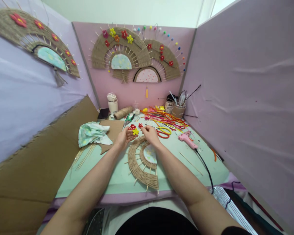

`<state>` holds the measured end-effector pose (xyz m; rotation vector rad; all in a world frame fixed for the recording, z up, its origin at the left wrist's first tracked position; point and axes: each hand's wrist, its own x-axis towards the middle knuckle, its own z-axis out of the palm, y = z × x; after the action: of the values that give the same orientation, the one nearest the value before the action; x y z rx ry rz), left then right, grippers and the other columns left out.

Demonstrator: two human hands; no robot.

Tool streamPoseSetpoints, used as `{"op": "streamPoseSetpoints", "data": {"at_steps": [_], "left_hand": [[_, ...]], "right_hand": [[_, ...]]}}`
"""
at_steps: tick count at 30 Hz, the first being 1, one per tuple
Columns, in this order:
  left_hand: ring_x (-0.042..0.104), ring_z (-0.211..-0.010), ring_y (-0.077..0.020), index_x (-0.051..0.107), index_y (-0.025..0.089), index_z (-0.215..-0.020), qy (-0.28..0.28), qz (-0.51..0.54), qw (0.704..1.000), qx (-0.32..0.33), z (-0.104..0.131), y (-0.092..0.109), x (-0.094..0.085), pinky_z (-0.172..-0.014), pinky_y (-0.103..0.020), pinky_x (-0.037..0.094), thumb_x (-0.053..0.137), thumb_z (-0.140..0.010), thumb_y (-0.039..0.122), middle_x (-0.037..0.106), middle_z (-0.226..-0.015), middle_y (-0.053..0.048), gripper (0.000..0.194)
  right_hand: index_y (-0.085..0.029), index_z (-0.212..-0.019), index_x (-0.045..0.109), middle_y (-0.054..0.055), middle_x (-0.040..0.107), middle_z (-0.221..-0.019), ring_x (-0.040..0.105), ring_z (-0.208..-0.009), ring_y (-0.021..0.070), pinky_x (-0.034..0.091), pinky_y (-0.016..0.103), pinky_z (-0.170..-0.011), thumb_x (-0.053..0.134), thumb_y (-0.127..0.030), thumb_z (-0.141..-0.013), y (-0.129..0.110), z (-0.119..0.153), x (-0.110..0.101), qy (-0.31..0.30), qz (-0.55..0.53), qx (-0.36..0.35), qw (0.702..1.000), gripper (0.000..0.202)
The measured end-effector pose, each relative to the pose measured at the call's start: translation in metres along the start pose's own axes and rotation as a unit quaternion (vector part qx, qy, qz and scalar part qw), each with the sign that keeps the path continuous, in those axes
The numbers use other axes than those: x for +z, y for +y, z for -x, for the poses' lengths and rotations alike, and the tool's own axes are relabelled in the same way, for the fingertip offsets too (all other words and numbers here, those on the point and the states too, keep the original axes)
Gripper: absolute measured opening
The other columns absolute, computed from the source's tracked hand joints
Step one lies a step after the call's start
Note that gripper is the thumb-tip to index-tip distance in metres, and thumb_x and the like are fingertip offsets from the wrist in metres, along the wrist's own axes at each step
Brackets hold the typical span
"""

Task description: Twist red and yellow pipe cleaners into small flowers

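A yellow flower [135, 131] and small red flowers [132, 127] rest on or against the fingers of my left hand [126, 136], whose palm is turned up. My right hand [150, 133] is pinched, its fingertips beside another small red flower [140, 125]; whether it grips that flower is too small to tell. Below and between my forearms lies a half-round fan [139, 168] of wound twine on thin sticks, with a pale floral centre [150, 154] partly covered by my right wrist.
A pink glue gun [187, 141] with a black cord, scissors [164, 131] and coloured pipe cleaners [171, 119] lie to the right. Crumpled cloth [91, 133], cardboard [116, 127] and sticks [87, 156] are left. Behind stand a bottle [112, 103] and a twine roll [123, 112].
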<state>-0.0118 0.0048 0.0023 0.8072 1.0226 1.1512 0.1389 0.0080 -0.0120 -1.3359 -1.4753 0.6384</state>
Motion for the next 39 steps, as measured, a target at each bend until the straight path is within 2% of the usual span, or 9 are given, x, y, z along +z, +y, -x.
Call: {"op": "streamPoseSetpoints", "data": {"at_steps": [8,12,17,25,28,31,34,36,39], "left_hand": [[0.068,-0.08,-0.0227,0.061,0.011,-0.077,0.002,0.002,0.998,0.068,-0.005,0.003,-0.008,-0.073,-0.032,0.052,0.053,-0.078,0.048,0.069,-0.08,-0.014,0.038],[0.067,-0.075,-0.0212,0.064,0.01,-0.077,0.0,-0.028,0.994,0.103,-0.004,-0.001,-0.008,-0.073,-0.033,0.052,0.061,-0.07,0.055,0.069,-0.078,-0.013,0.045],[0.062,-0.069,-0.0151,0.067,0.013,-0.075,-0.007,-0.162,0.971,0.178,0.003,-0.003,-0.006,-0.072,-0.028,0.049,0.077,-0.055,0.042,0.068,-0.075,-0.006,0.038],[0.056,-0.059,-0.0135,0.067,0.014,-0.067,-0.014,-0.215,0.955,0.204,0.001,-0.005,-0.01,-0.059,-0.024,0.044,0.078,-0.052,0.041,0.065,-0.064,-0.004,0.032],[0.056,-0.058,-0.0139,0.067,0.015,-0.067,-0.013,-0.228,0.953,0.199,0.0,-0.005,-0.01,-0.058,-0.024,0.042,0.077,-0.053,0.04,0.066,-0.063,-0.004,0.03],[0.055,-0.058,-0.0142,0.068,0.016,-0.067,-0.019,-0.24,0.95,0.198,0.0,-0.005,-0.009,-0.058,-0.025,0.041,0.076,-0.054,0.038,0.065,-0.062,-0.003,0.027],[0.053,-0.057,-0.0143,0.068,0.016,-0.066,-0.018,-0.275,0.937,0.215,-0.001,-0.008,-0.009,-0.058,-0.025,0.04,0.074,-0.056,0.035,0.064,-0.061,-0.003,0.022],[0.053,-0.058,-0.0145,0.069,0.017,-0.067,-0.014,-0.317,0.914,0.253,-0.002,-0.011,-0.009,-0.06,-0.025,0.039,0.071,-0.06,0.033,0.065,-0.064,-0.003,0.017],[0.052,-0.062,-0.0155,0.069,0.02,-0.069,-0.037,-0.39,0.862,0.321,0.0,-0.017,-0.008,-0.064,-0.026,0.037,0.064,-0.067,0.029,0.065,-0.069,-0.003,0.011]], "right_hand": [[-0.018,-0.068,0.056,-0.001,0.054,-0.062,0.049,-0.062,0.0125,0.038,0.022,-0.058,0.044,-0.041,-0.076,0.002,-0.011,-0.011,0.15,-0.12,0.026,0.981,0.027],[-0.019,-0.067,0.048,-0.004,0.045,-0.058,0.038,-0.05,0.009,0.031,0.022,-0.048,0.043,-0.039,-0.075,0.005,-0.023,-0.026,0.242,-0.24,0.078,0.937,0.022],[-0.02,-0.067,0.043,-0.007,0.036,-0.056,0.028,-0.043,0.0064,0.025,0.021,-0.042,0.046,-0.031,-0.073,0.008,-0.031,-0.05,0.303,-0.38,0.103,0.868,0.013],[-0.021,-0.068,0.042,-0.006,0.036,-0.056,0.03,-0.044,0.0079,0.027,0.021,-0.042,0.041,-0.031,-0.075,0.012,-0.036,-0.062,0.336,-0.32,0.092,0.881,0.012],[-0.02,-0.067,0.045,-0.005,0.04,-0.056,0.034,-0.046,0.009,0.028,0.022,-0.044,0.042,-0.031,-0.074,0.013,-0.043,-0.062,0.302,-0.251,0.085,0.916,0.014],[-0.018,-0.063,0.051,-0.003,0.046,-0.055,0.04,-0.051,0.0105,0.032,0.022,-0.049,0.043,-0.03,-0.074,0.012,-0.06,-0.06,0.215,-0.113,0.06,0.968,0.018],[-0.016,-0.061,0.055,-0.001,0.054,-0.058,0.047,-0.057,0.0117,0.035,0.022,-0.055,0.047,-0.025,-0.073,0.01,-0.085,-0.055,0.109,0.035,0.005,0.993,0.017],[-0.015,-0.058,0.056,0.001,0.055,-0.057,0.05,-0.058,0.0125,0.035,0.022,-0.056,0.051,-0.021,-0.073,0.013,-0.103,-0.049,0.025,0.162,-0.008,0.986,0.017],[-0.015,-0.06,0.06,0.004,0.06,-0.061,0.054,-0.062,0.0144,0.037,0.023,-0.06,0.056,-0.02,-0.073,0.022,-0.124,-0.038,-0.073,0.356,-0.008,0.932,0.014]]}}
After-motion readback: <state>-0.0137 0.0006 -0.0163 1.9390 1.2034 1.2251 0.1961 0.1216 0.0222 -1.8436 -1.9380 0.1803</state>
